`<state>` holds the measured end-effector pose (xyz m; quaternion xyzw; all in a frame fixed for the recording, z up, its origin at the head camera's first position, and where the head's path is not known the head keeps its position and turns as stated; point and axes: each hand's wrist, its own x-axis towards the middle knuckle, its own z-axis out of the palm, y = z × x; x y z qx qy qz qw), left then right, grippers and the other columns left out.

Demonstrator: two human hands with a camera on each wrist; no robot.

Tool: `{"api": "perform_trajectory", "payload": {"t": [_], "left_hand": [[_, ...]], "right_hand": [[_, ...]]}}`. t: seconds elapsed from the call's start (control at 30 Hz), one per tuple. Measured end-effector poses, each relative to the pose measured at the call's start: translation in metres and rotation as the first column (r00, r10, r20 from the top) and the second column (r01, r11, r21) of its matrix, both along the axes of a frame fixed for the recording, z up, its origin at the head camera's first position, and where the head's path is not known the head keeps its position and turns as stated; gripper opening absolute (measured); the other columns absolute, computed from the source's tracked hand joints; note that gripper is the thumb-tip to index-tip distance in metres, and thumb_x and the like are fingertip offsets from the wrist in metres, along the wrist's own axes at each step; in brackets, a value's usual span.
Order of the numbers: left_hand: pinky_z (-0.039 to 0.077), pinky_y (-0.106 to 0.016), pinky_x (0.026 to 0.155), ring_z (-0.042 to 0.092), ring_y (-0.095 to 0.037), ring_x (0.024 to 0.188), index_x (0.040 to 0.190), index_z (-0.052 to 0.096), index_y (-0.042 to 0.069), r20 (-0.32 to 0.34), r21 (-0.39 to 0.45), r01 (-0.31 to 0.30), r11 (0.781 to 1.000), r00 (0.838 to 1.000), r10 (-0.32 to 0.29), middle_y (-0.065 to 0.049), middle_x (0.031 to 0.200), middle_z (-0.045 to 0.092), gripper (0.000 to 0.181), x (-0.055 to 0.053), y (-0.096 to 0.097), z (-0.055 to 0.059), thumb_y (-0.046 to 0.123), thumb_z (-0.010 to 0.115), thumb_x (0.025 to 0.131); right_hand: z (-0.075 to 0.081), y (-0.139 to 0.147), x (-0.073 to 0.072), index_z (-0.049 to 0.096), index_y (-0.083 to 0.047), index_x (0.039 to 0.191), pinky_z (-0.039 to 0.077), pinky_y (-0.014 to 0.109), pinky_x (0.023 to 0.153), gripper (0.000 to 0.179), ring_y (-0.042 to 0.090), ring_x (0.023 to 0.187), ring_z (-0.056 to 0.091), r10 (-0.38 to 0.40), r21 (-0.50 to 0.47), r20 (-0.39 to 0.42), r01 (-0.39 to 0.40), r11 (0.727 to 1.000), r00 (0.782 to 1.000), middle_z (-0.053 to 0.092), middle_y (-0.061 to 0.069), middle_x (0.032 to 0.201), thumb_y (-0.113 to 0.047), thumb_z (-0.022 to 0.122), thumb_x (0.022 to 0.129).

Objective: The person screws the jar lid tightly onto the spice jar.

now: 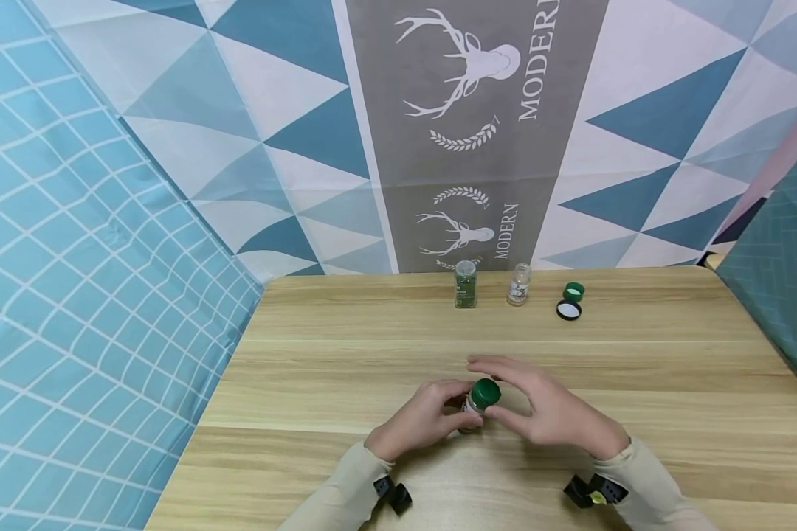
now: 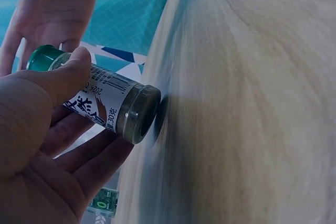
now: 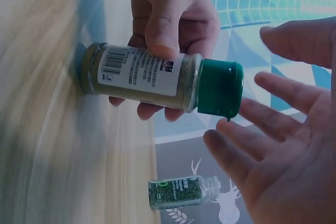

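My left hand (image 1: 428, 414) grips a spice jar (image 3: 142, 77) by its body, with the thumb across the white printed label. The jar holds a greyish-brown powder and carries a green cap (image 1: 485, 393). It leans slightly, its base at the tabletop; I cannot tell whether the two touch. My right hand (image 1: 544, 405) is beside the cap, fingers spread and thumb apart, holding nothing. In the right wrist view its fingertips (image 3: 214, 142) come close to the cap's edge, and contact is unclear.
At the back of the wooden table (image 1: 319, 346) stand an uncapped jar of green herbs (image 1: 466, 286) and a small clear labelled jar (image 1: 519, 286). Right of them lie a green cap (image 1: 574, 291) and a black-rimmed lid (image 1: 568, 310). A patterned cloth (image 1: 292, 147) hangs behind.
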<state>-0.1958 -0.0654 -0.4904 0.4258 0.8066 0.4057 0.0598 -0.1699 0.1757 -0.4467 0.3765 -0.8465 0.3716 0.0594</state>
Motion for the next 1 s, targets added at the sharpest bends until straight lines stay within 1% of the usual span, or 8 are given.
{"api": "perform_trajectory", "payload": {"t": [0.07,0.2,0.3,0.37,0.47,0.6,0.77,1.0], "left_hand": [[0.056,-0.014,0.091,0.066,0.003,0.110,0.133,0.065,0.016,0.001,0.000,0.004,1.000,1.000,-0.004,0.004,0.121,0.073,0.036,-0.0003,-0.0005,-0.0002,0.031,0.067,0.100],[0.057,-0.015,0.091,0.066,0.003,0.110,0.136,0.063,0.015,-0.013,-0.005,-0.003,1.000,1.000,0.003,0.003,0.123,0.073,0.040,-0.0007,-0.0009,-0.0011,0.032,0.067,0.100],[0.057,-0.016,0.090,0.065,0.003,0.108,0.138,0.063,0.015,-0.025,-0.010,-0.015,1.000,1.000,0.015,0.003,0.122,0.073,0.041,-0.0005,-0.0011,-0.0012,0.029,0.069,0.099],[0.057,-0.016,0.089,0.065,0.004,0.106,0.137,0.063,0.015,-0.014,-0.017,-0.023,1.000,1.000,0.023,0.004,0.120,0.073,0.041,-0.0001,-0.0011,-0.0010,0.027,0.071,0.099],[0.057,-0.016,0.085,0.065,0.005,0.100,0.129,0.067,0.015,0.025,-0.027,-0.034,0.999,0.999,0.034,0.005,0.114,0.073,0.033,0.0005,-0.0010,-0.0005,0.026,0.072,0.098],[0.058,-0.016,0.082,0.063,0.005,0.095,0.119,0.069,0.016,0.050,-0.042,-0.044,0.998,0.998,0.046,0.006,0.108,0.072,0.023,0.0010,-0.0009,-0.0003,0.027,0.071,0.099],[0.058,-0.017,0.086,0.064,0.004,0.100,0.120,0.068,0.016,0.053,-0.036,-0.040,0.999,0.998,0.042,0.005,0.112,0.072,0.024,0.0011,-0.0010,-0.0006,0.026,0.070,0.099],[0.058,-0.017,0.089,0.066,0.003,0.106,0.127,0.067,0.015,0.068,-0.020,-0.030,0.999,0.997,0.032,0.004,0.118,0.072,0.030,0.0015,-0.0002,0.0006,0.024,0.071,0.099]], "right_hand": [[0.0000,-0.0007,0.0013,0.049,-0.025,0.152,0.051,0.047,0.110,0.065,0.025,0.139,0.054,0.019,0.005,0.002,-0.019,1.000,1.000,0.054,0.003,0.154,-0.015,0.076,0.094],[-0.0014,-0.0015,0.0017,0.053,-0.023,0.150,0.050,0.044,0.112,0.067,0.026,0.138,0.055,0.049,0.002,0.000,-0.049,0.999,0.999,0.056,0.002,0.152,-0.004,0.076,0.090],[-0.0018,-0.0021,0.0017,0.058,-0.020,0.146,0.049,0.046,0.112,0.065,0.026,0.138,0.056,0.060,0.005,0.002,-0.060,0.998,0.998,0.058,0.001,0.150,0.002,0.074,0.087],[-0.0017,-0.0024,0.0017,0.062,-0.020,0.142,0.050,0.046,0.112,0.063,0.025,0.137,0.057,0.061,0.009,0.009,-0.061,0.998,0.998,0.060,-0.001,0.148,0.006,0.073,0.085],[-0.0011,-0.0025,0.0014,0.066,-0.023,0.135,0.051,0.045,0.110,0.060,0.023,0.135,0.058,0.054,0.016,0.024,-0.054,0.998,0.998,0.061,-0.003,0.146,0.010,0.071,0.085],[-0.0001,-0.0028,0.0008,0.069,-0.023,0.130,0.054,0.044,0.107,0.053,0.021,0.130,0.062,0.043,0.022,0.037,-0.044,0.999,0.998,0.065,-0.003,0.140,0.010,0.070,0.088],[0.0001,-0.0025,-0.0002,0.070,-0.022,0.129,0.056,0.044,0.104,0.046,0.021,0.127,0.064,0.045,0.027,0.033,-0.046,0.999,0.998,0.067,-0.002,0.137,0.005,0.071,0.091],[0.0005,-0.0013,-0.0004,0.069,-0.024,0.131,0.057,0.043,0.102,0.044,0.019,0.127,0.064,0.034,0.038,0.041,-0.036,0.999,0.999,0.068,0.000,0.136,-0.001,0.073,0.093]]}}
